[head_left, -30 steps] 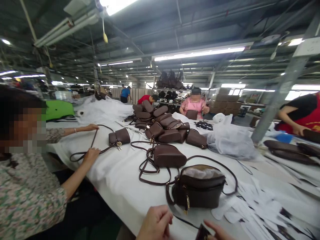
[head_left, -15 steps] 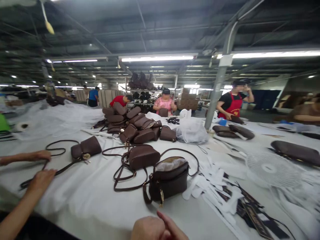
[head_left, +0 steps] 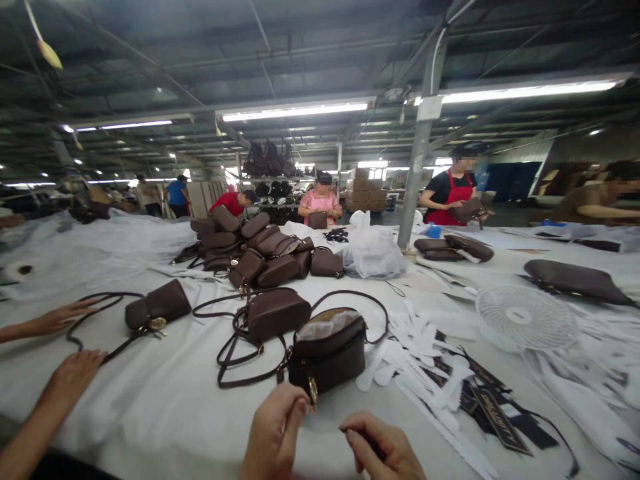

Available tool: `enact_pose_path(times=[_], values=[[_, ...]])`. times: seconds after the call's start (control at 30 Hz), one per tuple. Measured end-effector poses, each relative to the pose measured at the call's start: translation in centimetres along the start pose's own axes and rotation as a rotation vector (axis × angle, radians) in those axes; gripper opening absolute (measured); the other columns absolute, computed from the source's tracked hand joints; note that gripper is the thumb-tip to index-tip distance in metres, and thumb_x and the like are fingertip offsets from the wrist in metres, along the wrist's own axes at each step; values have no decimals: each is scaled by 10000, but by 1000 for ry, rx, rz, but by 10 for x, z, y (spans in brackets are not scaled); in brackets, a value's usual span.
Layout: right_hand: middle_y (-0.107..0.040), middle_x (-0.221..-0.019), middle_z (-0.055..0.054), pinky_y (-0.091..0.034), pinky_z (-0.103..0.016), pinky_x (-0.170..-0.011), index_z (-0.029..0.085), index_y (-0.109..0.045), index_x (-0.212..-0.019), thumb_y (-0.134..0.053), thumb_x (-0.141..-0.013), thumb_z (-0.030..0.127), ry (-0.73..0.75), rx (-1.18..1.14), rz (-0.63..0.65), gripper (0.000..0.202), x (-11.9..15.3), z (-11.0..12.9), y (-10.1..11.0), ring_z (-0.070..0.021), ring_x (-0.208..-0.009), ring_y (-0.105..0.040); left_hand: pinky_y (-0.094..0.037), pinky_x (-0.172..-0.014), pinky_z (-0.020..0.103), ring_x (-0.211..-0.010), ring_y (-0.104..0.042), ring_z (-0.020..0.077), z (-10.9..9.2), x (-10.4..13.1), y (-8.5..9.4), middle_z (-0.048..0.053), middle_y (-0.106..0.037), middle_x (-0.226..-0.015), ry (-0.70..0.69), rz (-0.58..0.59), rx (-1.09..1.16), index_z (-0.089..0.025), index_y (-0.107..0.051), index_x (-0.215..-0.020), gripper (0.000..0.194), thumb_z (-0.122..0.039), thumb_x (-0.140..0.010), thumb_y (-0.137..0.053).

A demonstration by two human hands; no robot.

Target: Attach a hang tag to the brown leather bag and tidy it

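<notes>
A dark brown handbag (head_left: 327, 360) stands on the white-covered table in front of me, its top open with clear plastic inside. Gold hardware (head_left: 313, 392) hangs at its near corner. My left hand (head_left: 274, 430) is closed beside that hardware, thumb against the curled fingers; whatever it holds is hidden. To its right, my right hand (head_left: 383, 445) is closed in a pinch, with something small and dark at the fingers that I cannot make out. Just behind the open bag lies a second brown handbag (head_left: 277, 315) with its strap looped on the cloth.
A co-worker's hands (head_left: 75, 373) touch the strap of another brown bag (head_left: 157, 307) at left. A pile of bags (head_left: 265, 257) lies farther back. White strips (head_left: 420, 360), dark tags (head_left: 500, 417) and a white fan (head_left: 527, 317) occupy the right. Several people work beyond.
My hands, close together before, are now apart, the left nearer the bag's hardware. The view has shifted slightly. At left, the co-worker's farther hand has opened on the strap.
</notes>
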State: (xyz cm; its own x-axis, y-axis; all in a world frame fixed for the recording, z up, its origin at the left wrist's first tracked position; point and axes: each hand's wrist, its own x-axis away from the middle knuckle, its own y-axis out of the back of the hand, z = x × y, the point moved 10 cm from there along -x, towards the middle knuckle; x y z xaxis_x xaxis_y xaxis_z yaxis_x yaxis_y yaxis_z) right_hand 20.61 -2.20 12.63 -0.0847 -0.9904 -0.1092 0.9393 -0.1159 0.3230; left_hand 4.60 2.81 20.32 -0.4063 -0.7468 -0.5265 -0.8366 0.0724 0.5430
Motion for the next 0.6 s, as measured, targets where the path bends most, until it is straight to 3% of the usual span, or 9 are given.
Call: enact_pose_path(times=[0.07, 0.17, 0.23, 0.33, 0.4, 0.5, 0.6], values=[[-557, -563, 4, -382, -224, -542, 185, -691, -890, -460, -874, 636, 6, 27, -39, 507, -1, -1, 16, -136, -545, -509, -497, -698, 260, -790, -612, 170, 5, -14, 16, 49, -639, -879, 40, -124, -12, -211, -596, -946, 167, -284, -934, -446], [-536, -553, 15, -377, -223, -556, 190, -681, -873, -460, -883, 622, 28, 55, -82, 485, -3, 2, 40, -134, -553, -500, -498, -872, 366, -1004, -596, 230, 3, -40, 30, 99, -620, -1095, -9, -240, -92, -206, -597, -1081, 231, -260, -868, -524], [-521, -545, 22, -371, -222, -548, 192, -678, -879, -467, -882, 617, 23, 59, -101, 475, -4, 4, 52, -132, -549, -491, -465, -948, 411, -1095, -565, 249, 1, -55, 31, 110, -600, -1152, -32, -247, -120, -204, -619, -1068, 238, -241, -854, -519], [-495, -537, 32, -361, -221, -533, 191, -678, -886, -478, -877, 617, 3, 63, -111, 471, -3, 3, 61, -127, -536, -478, -497, -872, 374, -1004, -596, 229, 6, -66, 33, 101, -621, -1053, -2, -251, -84, -196, -645, -969, 212, -250, -879, -461], [-481, -530, 36, -364, -223, -533, 191, -680, -869, -483, -876, 615, -9, 71, -139, 468, -2, 0, 64, -128, -533, -483, -512, -777, 332, -869, -618, 206, 17, -61, 30, 78, -641, -921, 68, -227, -49, -189, -642, -891, 224, -280, -894, -438], [-494, -525, 32, -384, -224, -534, 190, -688, -866, -479, -886, 595, 11, 107, -109, 456, -5, -3, 56, -135, -531, -506, -495, -629, 276, -663, -608, 171, 43, -37, 9, 26, -637, -722, 241, -103, -5, -188, -628, -833, 242, -316, -899, -434], [-546, -571, 14, -412, -226, -554, 192, -690, -883, -461, -920, 533, 87, 161, -46, 413, -12, 3, 41, -143, -563, -537, -492, -596, 272, -680, -618, 172, 65, -11, -1, 39, -663, -818, 347, -139, -26, -187, -624, -931, 213, -308, -881, -457]])
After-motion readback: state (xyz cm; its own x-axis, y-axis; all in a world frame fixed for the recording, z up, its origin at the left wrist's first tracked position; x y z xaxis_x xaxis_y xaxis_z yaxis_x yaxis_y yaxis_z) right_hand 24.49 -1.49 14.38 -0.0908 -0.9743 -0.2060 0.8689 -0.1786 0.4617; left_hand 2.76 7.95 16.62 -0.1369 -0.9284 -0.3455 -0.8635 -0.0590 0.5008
